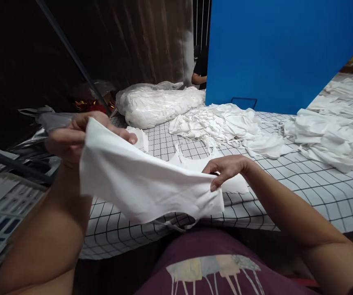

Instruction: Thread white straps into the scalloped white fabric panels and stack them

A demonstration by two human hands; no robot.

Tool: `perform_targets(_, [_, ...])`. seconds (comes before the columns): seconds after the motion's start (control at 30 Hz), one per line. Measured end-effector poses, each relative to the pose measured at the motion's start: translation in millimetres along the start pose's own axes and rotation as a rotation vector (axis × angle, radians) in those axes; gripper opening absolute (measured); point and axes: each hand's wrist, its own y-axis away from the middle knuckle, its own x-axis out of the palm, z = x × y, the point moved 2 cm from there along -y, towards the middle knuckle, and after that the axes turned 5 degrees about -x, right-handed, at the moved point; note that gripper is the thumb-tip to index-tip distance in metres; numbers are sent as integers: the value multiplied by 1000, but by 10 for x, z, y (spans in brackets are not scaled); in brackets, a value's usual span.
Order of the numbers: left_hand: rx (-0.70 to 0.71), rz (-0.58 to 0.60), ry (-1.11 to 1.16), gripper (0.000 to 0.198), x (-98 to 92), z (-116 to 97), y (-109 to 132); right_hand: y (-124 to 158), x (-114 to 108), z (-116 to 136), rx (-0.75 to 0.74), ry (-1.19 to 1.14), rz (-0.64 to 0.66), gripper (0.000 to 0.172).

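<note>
A white cloth piece (139, 180) hangs stretched between both my hands, above the near edge of the checked table (317, 192). My left hand (71, 137) is closed on its upper left corner, raised at the left. My right hand (225, 168) pinches its right edge lower down, just over another flat white piece (194, 164) lying on the table. A thin strap dangles under the held cloth.
Heaps of white cloth pieces lie mid-table (219, 123) and at the right (326, 135). A clear plastic bag of white cloth (158, 104) sits at the back left. A blue board (281, 53) stands behind. A plastic crate (1, 213) is at my left. Another person's arm (199, 78) shows behind the board.
</note>
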Motion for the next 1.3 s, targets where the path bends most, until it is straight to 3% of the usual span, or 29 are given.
perform_targets(0.1, [-252, 278, -231, 27, -190, 257, 58, 147, -26, -2, 45, 102, -117, 35])
perform_targets(0.2, [-490, 374, -399, 27, -270, 736, 60, 371, -68, -29, 73, 223, -258, 34])
perform_targets(0.33, [-517, 414, -420, 31, -181, 1375, 19, 537, -74, -149, 228, 418, -280, 34])
perform_targets(0.43, [-489, 468, -405, 33, -69, 1592, -23, 418, -79, -191, 276, 595, -400, 39])
perform_targets(0.53, [-393, 447, -370, 31, 22, 1507, -90, 52, -78, -154, 158, 557, -522, 48])
perform_targets(0.6, [-342, 460, -373, 26, 70, 1362, -123, -275, -68, -122, 36, 461, -532, 56])
perform_targets(0.7, [-292, 500, -371, 22, 74, 1142, -125, -695, -32, -118, -116, 253, -358, 52])
perform_targets(0.77, [-271, 475, -386, 23, -16, 1043, -91, -796, -15, -153, -151, 86, -191, 42])
perform_targets(0.87, [-261, 419, -455, 24, -278, 1001, 6, -628, -77, -230, -145, -100, -116, 35])
perform_targets(1.0, [-297, 494, -559, 22, -593, 1115, 113, -145, -224, -290, -113, -202, -199, 27])
perform_targets(1.2, [-403, 633, -631, 25, -626, 1239, 88, 345, -343, -240, -185, -28, -339, 36])
perform_targets(1.3, [-497, 600, -588, 25, -655, 1251, 123, 470, -360, -213, -221, 46, -348, 36])
